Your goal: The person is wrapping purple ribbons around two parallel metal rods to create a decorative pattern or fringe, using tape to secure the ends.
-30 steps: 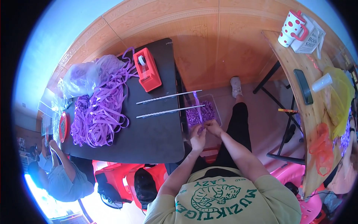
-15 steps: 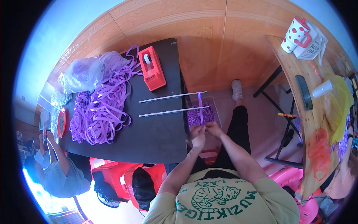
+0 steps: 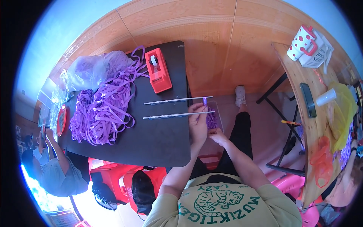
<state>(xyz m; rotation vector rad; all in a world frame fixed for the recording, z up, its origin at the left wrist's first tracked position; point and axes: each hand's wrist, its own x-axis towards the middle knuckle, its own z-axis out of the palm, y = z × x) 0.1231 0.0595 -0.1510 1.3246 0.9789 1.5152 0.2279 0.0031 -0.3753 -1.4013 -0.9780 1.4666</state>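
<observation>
Two thin, pale rods [image 3: 166, 101] stick out side by side past the right edge of a black table. A strip of purple ribbon [image 3: 205, 101] hangs over their outer ends. My left hand [image 3: 198, 126] is raised at the rods, its fingers bent and closed at the ribbon beside the lower rod. Lower and to the right, my right hand [image 3: 218, 136] is closed in a pinch; what it grips is too small to make out. Beneath the hands a clear bin [image 3: 221, 123] holds purple ribbon pieces, partly hidden by my left hand.
On the black table [image 3: 159, 142] lie a heap of purple ribbon [image 3: 102, 109], a plastic bag [image 3: 85, 72] and a red tape dispenser [image 3: 159, 72]. A wooden table [image 3: 298, 75] at right bears a phone [image 3: 308, 100] and bags. Red chairs [image 3: 113, 185] and another person [image 3: 62, 174] are at left.
My left hand has risen from beside my right hand to the rods. My right hand stays low, slightly farther down. The whole view has shifted a little.
</observation>
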